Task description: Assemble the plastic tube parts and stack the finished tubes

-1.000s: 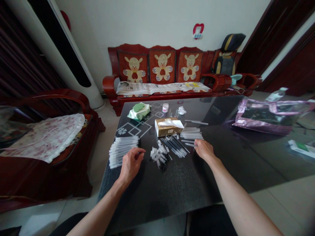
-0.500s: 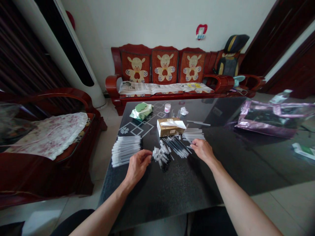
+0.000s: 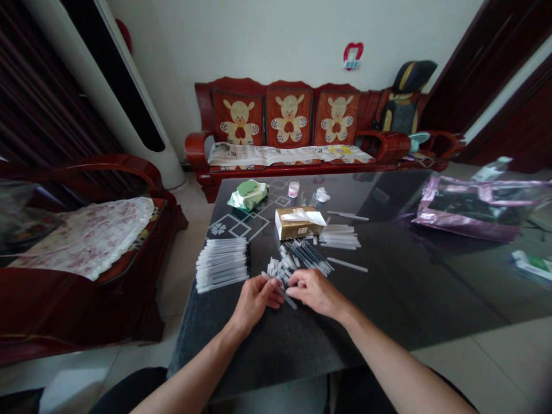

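Observation:
My left hand (image 3: pixel 257 299) is closed round a translucent white pen barrel (image 3: pixel 288 299), which slants down to the right from its fingers. Close beside it, my right hand (image 3: pixel 317 292) has thumb and fingers bent together by the barrel; whatever they pinch is too small to make out. Just beyond both hands lies a heap of small white pen caps (image 3: pixel 276 265), partly covered by the fingers. Dark pen refills (image 3: pixel 308 255) lie side by side behind my right hand. To the left is a row of capped white pens (image 3: pixel 222 261).
More white barrels (image 3: pixel 338 236) lie right of a gold tissue box (image 3: pixel 297 225); a single barrel (image 3: pixel 347 264) lies nearer. Farther back are green wipes (image 3: pixel 248 195), a small white jar (image 3: pixel 294 189) and crumpled tissue (image 3: pixel 322 195). A pink-edged clear bag (image 3: pixel 470 224) stands at right.
My right hand has come left from the loose barrels to my left hand. My left hand has moved slightly nearer and right, and a barrel now shows in it.

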A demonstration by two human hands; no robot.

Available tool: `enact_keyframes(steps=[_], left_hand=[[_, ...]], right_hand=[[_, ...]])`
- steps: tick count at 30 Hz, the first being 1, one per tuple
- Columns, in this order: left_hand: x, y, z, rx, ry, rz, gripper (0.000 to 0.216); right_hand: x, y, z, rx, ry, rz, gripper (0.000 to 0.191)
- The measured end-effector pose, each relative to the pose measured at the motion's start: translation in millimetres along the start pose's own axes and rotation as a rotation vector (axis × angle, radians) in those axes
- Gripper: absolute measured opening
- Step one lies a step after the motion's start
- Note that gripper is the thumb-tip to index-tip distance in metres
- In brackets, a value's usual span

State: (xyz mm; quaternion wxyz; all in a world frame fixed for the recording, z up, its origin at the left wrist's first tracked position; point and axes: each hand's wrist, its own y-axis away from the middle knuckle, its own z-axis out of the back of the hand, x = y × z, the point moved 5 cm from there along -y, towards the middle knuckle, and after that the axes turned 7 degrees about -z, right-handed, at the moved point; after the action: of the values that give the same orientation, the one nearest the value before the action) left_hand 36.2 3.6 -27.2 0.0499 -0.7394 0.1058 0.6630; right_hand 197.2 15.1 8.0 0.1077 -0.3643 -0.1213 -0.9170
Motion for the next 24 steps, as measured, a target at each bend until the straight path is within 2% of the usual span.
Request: enact_keyframes(steps=[2, 4, 7, 10, 14, 19, 24], left_hand=[[-6.4, -3.5, 9.5, -0.052, 0.026, -0.016, 0.043], [-10.5, -6.0, 17.5, -0.092, 0.05, -0.013, 0.043], [-9.6, -7.4, 23.0, -0.128, 0.075, 0.018, 0.043], [-4.8, -7.5, 19.2, -0.099, 0.078, 0.036, 0.044], [-1.6, -7.1, 13.2, -0.062, 0.054, 0.035, 0.044], [-4.2, -6.7, 11.2, -0.057, 0.029, 0.03, 0.042], [-0.1, -7.6, 10.7, -0.031, 0.037, 0.027, 0.04]], right_hand=[[-26.8, -4.7, 32.0, -0.151, 0.184, -0.078, 0.014], [-63.4, -7.3, 65.5, -0.315, 0.446, -0.285, 0.014], [-111.4, -9.3, 90.8, -0.292, 0.671, -0.534, 0.019], [-132.4, -12.0, 93.9, -0.253, 0.703, -0.594, 0.018], [-124.4, -17.6, 86.1, -0.287, 0.715, -0.514, 0.017], [-89.9, -17.7, 74.2, -0.379, 0.644, -0.359, 0.02], [-54.2, -12.5, 51.4, -0.306, 0.523, -0.175, 0.017]])
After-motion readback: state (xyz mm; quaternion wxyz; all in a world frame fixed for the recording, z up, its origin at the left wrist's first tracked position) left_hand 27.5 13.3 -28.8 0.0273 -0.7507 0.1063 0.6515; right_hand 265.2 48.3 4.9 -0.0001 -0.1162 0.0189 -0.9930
